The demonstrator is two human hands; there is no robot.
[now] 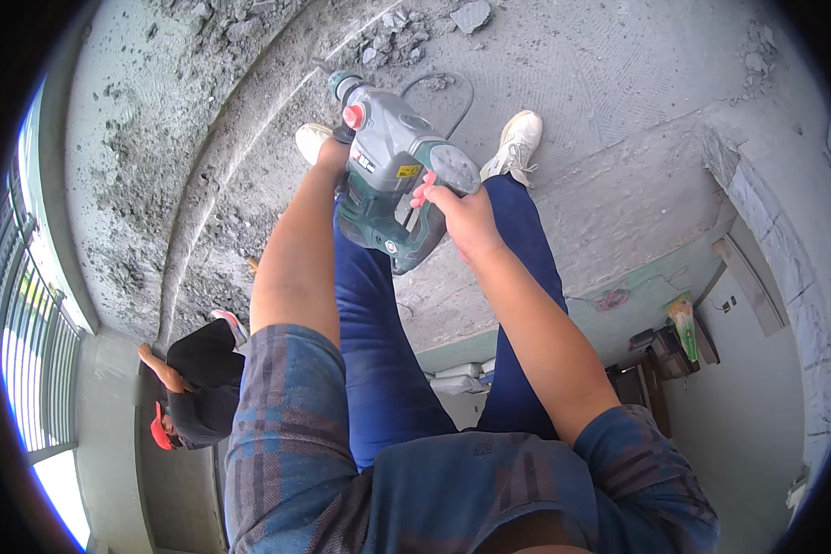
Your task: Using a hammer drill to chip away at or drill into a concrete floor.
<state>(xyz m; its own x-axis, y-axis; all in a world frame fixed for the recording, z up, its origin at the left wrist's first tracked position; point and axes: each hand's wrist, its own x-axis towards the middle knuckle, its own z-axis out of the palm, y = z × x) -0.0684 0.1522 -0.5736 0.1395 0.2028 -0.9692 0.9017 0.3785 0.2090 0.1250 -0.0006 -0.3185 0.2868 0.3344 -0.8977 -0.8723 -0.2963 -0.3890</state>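
A green and grey rotary hammer drill [383, 138] is held in front of my legs, with its chuck end tilted toward the upper left. Its short bit [323, 66] points at the rough concrete near a pale line; whether the tip touches cannot be told. My left hand [335, 155] is closed around the side handle by the red knob, its fingers mostly hidden behind the tool. Around the rear handle, my right hand [462, 214] is wrapped, with fingertips showing near the trigger area. A dark power cord [469, 92] loops on the floor beyond the drill.
Loose rubble [392, 44] and a flat broken chunk [472, 16] lie ahead. A curved pale line [249, 143] crosses the chipped floor. At left, a person in a red cap [198, 397] bends low near a barred railing [42, 369]. A broken concrete edge [757, 198] runs along the right.
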